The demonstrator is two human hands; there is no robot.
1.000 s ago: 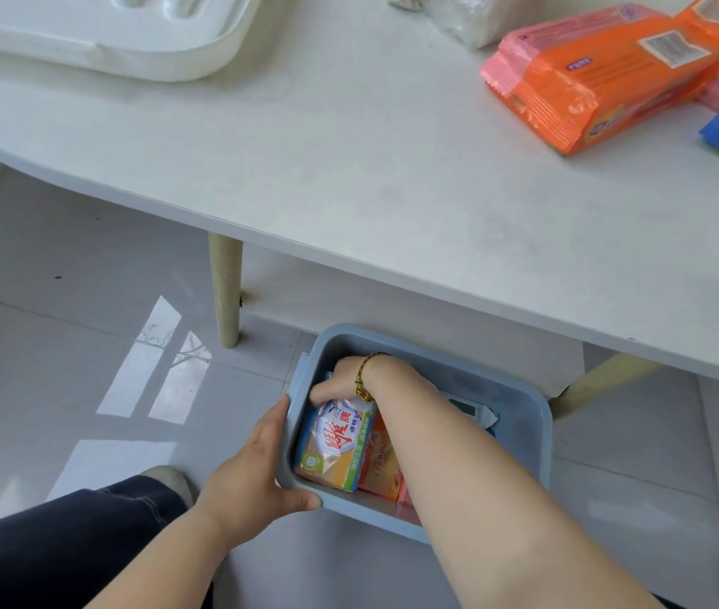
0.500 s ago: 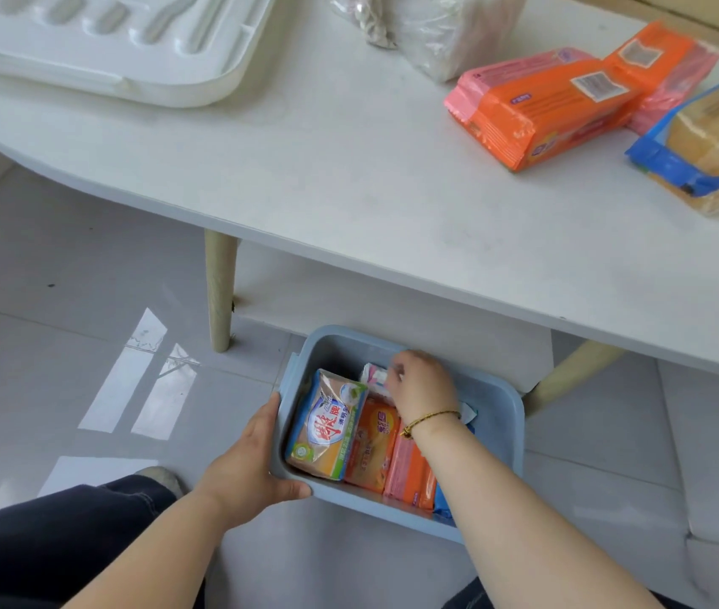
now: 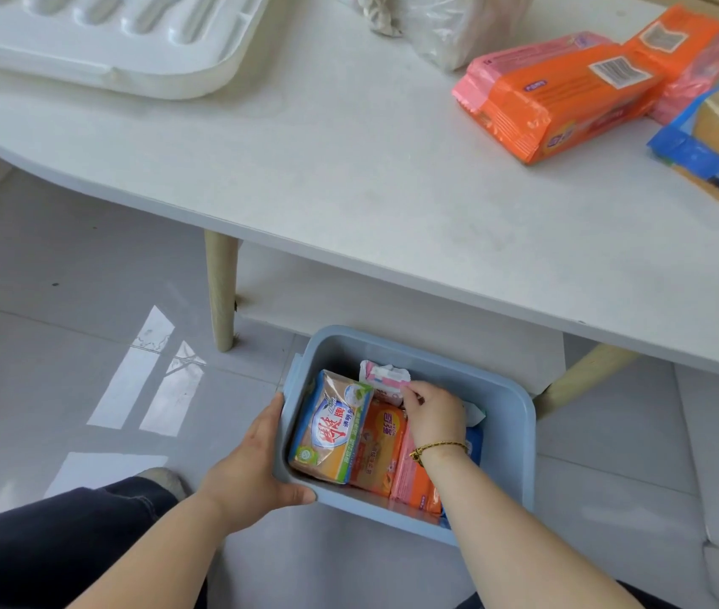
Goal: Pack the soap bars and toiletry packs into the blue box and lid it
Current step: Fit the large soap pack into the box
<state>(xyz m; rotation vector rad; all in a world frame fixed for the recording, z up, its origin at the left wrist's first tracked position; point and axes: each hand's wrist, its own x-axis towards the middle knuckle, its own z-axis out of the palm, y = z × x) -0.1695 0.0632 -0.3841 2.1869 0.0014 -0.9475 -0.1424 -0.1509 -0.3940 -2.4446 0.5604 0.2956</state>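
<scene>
1. the fingers (image 3: 408, 394) of the right hand (image 3: 434, 417) pinch the edge of a small pink and white toiletry pack (image 3: 382, 379) that stands against the far wall inside the box, just above the centre of the lower half of the frame.
2. a thin braided yellow bracelet (image 3: 439, 448) circles the right wrist, and the bare forearm runs from there down to the lower right edge.
3. the left hand (image 3: 252, 468) is clamped on the near left corner of the open light blue plastic box (image 3: 511, 432): thumb hooked over the front rim, the other fingers wrapped along the outside of the left wall.
4. inside the box, packs stand side by side in a row: at the left a green, yellow and white wrapped soap bar (image 3: 333, 426) with red lettering, beside it an orange wrapped soap bar (image 3: 377, 450), then a pink plastic pack (image 3: 410, 481) partly under the right wrist. a bit of blue packaging shows at the right side of the box.
5. the box sits on the pale grey tiled floor (image 3: 63, 301), partly under the front edge of the white desk (image 3: 327, 169), between two of its light wooden legs.
6. on the desk, upper right of the frame, lie an orange and pink multi-pack (image 3: 568, 98) with a barcode label and, at the right edge, a clear bag with a blue end holding yellow bars (image 3: 718, 147).
7. a white moulded plastic tray (image 3: 107, 37) lies on the desk at the upper left, and a clear crumpled plastic bag (image 3: 437, 24) at the top centre.
8. a dark trouser leg shows at the lower left.
</scene>
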